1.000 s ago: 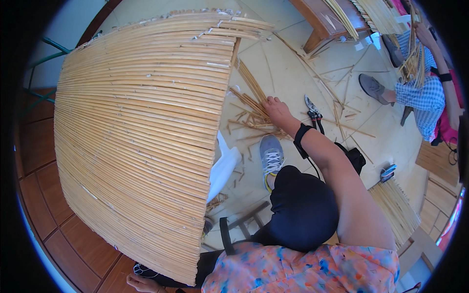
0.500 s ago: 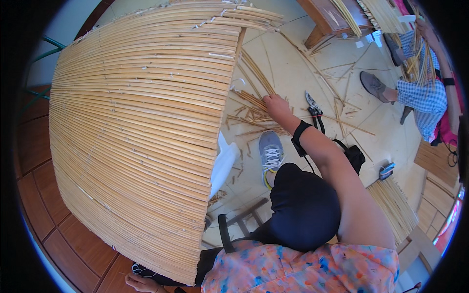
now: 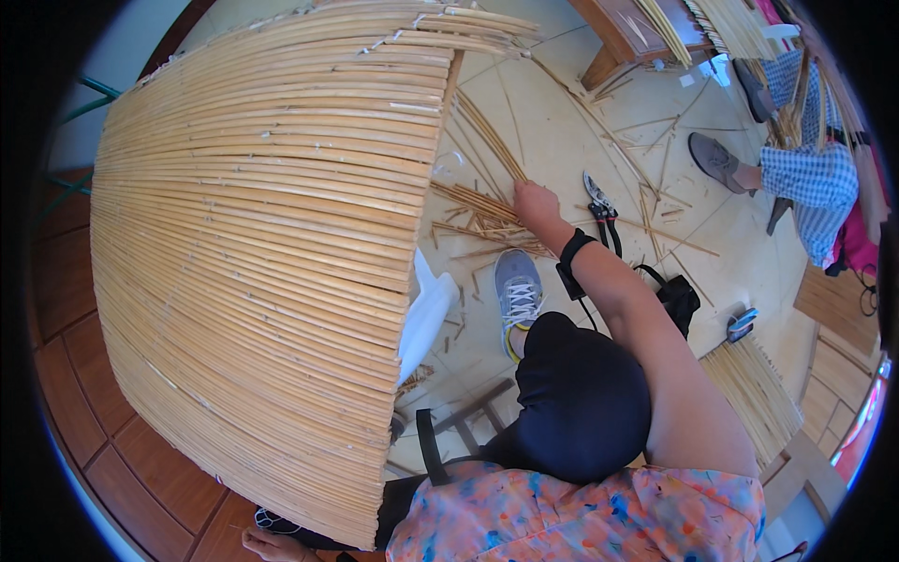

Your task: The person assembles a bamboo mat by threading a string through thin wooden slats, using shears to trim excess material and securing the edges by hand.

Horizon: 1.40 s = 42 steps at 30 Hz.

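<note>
A large mat of reed sticks [image 3: 262,253], laid side by side and bound with thread, slopes across my left and middle. Past its right edge my right hand [image 3: 537,204] reaches low over the floor, fingers closed round the ends of thin reed sticks [image 3: 492,140]. More cut reed pieces [image 3: 487,223] lie scattered beside that hand. At the mat's near left corner, my left hand [image 3: 272,545] shows only partly, its fingers drawn together by a tangle of white cord [image 3: 273,518]; what they hold, if anything, I cannot make out.
Pruning shears [image 3: 602,214] with dark handles lie right of my right hand. My grey shoe [image 3: 518,286] stands near the reeds. A white cloth or bag [image 3: 426,314] pokes from under the mat. Another person's legs [image 3: 810,183] are at the far right, near a wooden table [image 3: 609,37].
My right hand has shifted slightly to the right, and the reed sticks near it have moved a little. The other person's reeds have moved too. My left hand stays about where it was.
</note>
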Available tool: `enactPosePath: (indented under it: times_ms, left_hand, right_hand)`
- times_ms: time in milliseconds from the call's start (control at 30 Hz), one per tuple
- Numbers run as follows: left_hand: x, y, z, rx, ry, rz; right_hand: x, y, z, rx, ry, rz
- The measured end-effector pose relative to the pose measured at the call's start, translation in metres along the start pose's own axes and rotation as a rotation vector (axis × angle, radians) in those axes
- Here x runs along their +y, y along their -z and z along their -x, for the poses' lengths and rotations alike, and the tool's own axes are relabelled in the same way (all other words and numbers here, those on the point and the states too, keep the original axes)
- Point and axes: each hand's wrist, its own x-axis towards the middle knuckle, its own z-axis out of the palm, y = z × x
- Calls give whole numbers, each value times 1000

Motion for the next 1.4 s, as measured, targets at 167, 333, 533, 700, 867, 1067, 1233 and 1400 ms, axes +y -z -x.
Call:
enactPosePath:
  times_ms: [167, 333, 533, 700, 867, 1067, 1233, 1400]
  left_hand:
    - [-4, -2, 1, 20, -41, -1]
    - [-4, -3, -1, 27, -51, 10]
    - [-59, -3, 13, -81, 76, 11]
    - [-53, -8, 10, -110, 121, 18]
    - [10, 1, -3, 16, -60, 15]
    - [16, 3, -5, 2, -16, -6]
    - [15, 4, -2, -15, 33, 5]
    - [10, 2, -2, 6, 1, -3]
  right_hand:
    - [-3, 7, 0, 18, -151, -9]
    - [-6, 10, 1, -22, -110, -33]
    - [-26, 17, 6, -71, -27, -62]
    - [-18, 3, 0, -92, -114, -58]
    - [-20, 15, 3, -114, -106, -66]
    - [-14, 8, 3, -77, -115, 43]
    - [-25, 15, 4, -104, -111, 70]
    - [-24, 16, -2, -194, -74, 85]
